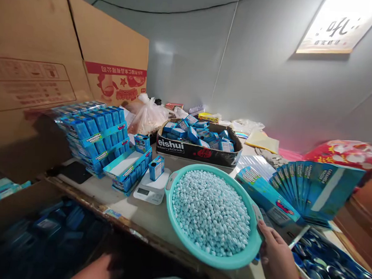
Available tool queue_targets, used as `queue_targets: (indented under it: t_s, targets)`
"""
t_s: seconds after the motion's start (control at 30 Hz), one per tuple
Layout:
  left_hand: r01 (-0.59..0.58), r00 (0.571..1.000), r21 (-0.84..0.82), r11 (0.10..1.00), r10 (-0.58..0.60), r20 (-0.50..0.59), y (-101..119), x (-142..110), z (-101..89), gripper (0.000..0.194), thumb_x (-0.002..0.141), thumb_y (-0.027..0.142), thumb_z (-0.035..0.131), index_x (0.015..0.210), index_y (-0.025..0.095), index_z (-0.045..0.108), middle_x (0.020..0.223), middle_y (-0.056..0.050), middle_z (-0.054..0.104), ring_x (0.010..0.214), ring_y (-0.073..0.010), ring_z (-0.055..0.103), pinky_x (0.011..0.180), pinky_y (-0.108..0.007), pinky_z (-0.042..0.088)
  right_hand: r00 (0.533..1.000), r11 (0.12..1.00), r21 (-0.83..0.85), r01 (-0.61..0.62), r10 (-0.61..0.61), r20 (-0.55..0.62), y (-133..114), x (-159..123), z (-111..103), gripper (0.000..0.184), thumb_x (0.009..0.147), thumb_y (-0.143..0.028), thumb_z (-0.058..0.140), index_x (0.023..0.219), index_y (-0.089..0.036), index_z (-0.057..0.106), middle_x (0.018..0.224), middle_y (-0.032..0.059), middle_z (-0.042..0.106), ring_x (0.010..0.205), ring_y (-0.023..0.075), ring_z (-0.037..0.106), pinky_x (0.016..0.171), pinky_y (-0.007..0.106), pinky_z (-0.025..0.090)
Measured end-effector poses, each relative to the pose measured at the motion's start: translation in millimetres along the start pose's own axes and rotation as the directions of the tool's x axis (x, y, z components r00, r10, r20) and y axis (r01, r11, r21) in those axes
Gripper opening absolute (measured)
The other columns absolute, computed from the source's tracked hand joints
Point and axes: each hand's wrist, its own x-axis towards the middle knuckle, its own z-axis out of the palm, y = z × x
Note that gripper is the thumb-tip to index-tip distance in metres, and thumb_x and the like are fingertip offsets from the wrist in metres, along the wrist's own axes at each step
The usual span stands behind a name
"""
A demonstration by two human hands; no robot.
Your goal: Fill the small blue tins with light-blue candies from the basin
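The bowl of pellets was near the table's front edge, its right handle gripped by the right hand. Bare tabletop lay left of it, before the scale; the carton bounded its far side. The left hand, left of the bowl, was blurred, finger spread unclear.

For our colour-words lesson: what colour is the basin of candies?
The basin is turquoise, seen in the head view.
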Motion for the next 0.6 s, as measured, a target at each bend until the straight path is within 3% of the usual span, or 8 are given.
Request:
queue_targets:
  t_s: [0.03,0.1,0.17,0.23,0.3,0.37,0.47,0.6]
  targets:
    - [-0.014,1.0,-0.01,1.0,0.014,0.004,6,-8,-11.0,0.029,0.084,0.045,0.074,0.103,0.023,0.077,0.108,-0.004,0.075,0.101,-0.0254,0.068,0.1,-0.044,0.054,0.998,0.993,-0.112,0.034,-0.039,-0.045,-7,0,-2,0.06,0.055,-0.064,0.081,0.1,-0.024,0.073,0.077,0.0103,0.072,0.075,0.038,0.069,0.062,0.05,0.056]
    - [-0.093,0.995,-0.041,0.995,0.092,-0.036,35,-19,-31.8,0.026,0.079,0.046,0.072,0.095,0.026,0.078,0.1,-0.002,0.077,0.1,-0.0263,0.068,0.097,-0.036,0.052,0.957,0.905,-0.38,0.193,-0.259,-0.131,-24,0,-2,0.073,0.062,-0.07,0.073,0.113,-0.018,0.07,0.087,0.0135,0.073,0.081,0.0394,0.07,0.071,0.054,0.055]
    - [-0.261,0.945,-0.012,0.965,0.253,-0.208,80,-21,-47.4,0.035,0.089,0.054,0.059,0.083,0.024,0.075,0.091,-0.003,0.075,0.093,-0.0251,0.067,0.088,-0.032,0.053,0.841,0.744,-0.531,0.406,-0.531,-0.101,-43,-3,4,0.079,0.072,-0.072,0.066,0.128,-0.017,0.064,0.114,0.0189,0.072,0.1,0.0417,0.071,0.085,0.057,0.055]
    - [-0.378,0.803,0.194,0.905,0.425,-0.417,126,-8,-53.4,0.031,0.093,0.048,0.055,0.085,0.023,0.072,0.095,-0.006,0.074,0.096,-0.0253,0.066,0.09,-0.034,0.051,0.746,0.645,-0.487,0.588,-0.666,0.019,-62,-9,16,0.068,0.083,-0.067,0.061,0.131,-0.02,0.063,0.134,0.019,0.066,0.119,0.0409,0.067,0.096,0.056,0.054]
    - [-0.358,0.697,0.45,0.818,0.555,-0.453,156,18,-48.9,0.026,0.092,0.033,0.06,0.111,0.022,0.074,0.114,-0.01,0.074,0.11,-0.0288,0.065,0.1,-0.042,0.049,0.69,0.569,-0.431,0.7,-0.694,0.204,-76,-16,33,0.051,0.092,-0.06,0.059,0.128,-0.025,0.064,0.14,0.0143,0.064,0.13,0.0385,0.062,0.101,0.055,0.054]
    - [-0.336,0.686,0.556,0.76,0.602,-0.409,164,45,-39.0,0.038,0.091,0.019,0.06,0.126,0.024,0.072,0.121,-0.01,0.073,0.109,-0.0291,0.065,0.095,-0.044,0.052,0.602,0.461,-0.408,0.788,-0.717,0.353,-82,-21,52,0.043,0.096,-0.054,0.059,0.13,-0.029,0.062,0.147,0.0119,0.061,0.136,0.0378,0.058,0.105,0.058,0.052]
    - [-0.349,0.701,0.572,0.742,0.612,-0.367,151,72,-27.2,0.039,0.092,0.018,0.063,0.129,0.028,0.073,0.123,-0.008,0.072,0.106,-0.0278,0.064,0.094,-0.044,0.054,0.474,0.3,-0.386,0.872,-0.716,0.513,-79,-23,74,0.048,0.098,-0.049,0.06,0.143,-0.034,0.054,0.161,0.0106,0.048,0.148,0.0412,0.046,0.112,0.068,0.045]
    - [-0.344,0.652,0.636,0.691,0.663,-0.368,139,76,-24.7,0.035,0.093,0.028,0.069,0.128,0.029,0.074,0.126,-0.006,0.072,0.106,-0.0278,0.062,0.094,-0.043,0.055,0.425,0.25,-0.345,0.905,-0.518,0.742,-70,-16,84,0.055,0.097,-0.052,0.062,0.149,-0.042,0.05,0.165,0.0056,0.044,0.152,0.0431,0.039,0.109,0.072,0.046]
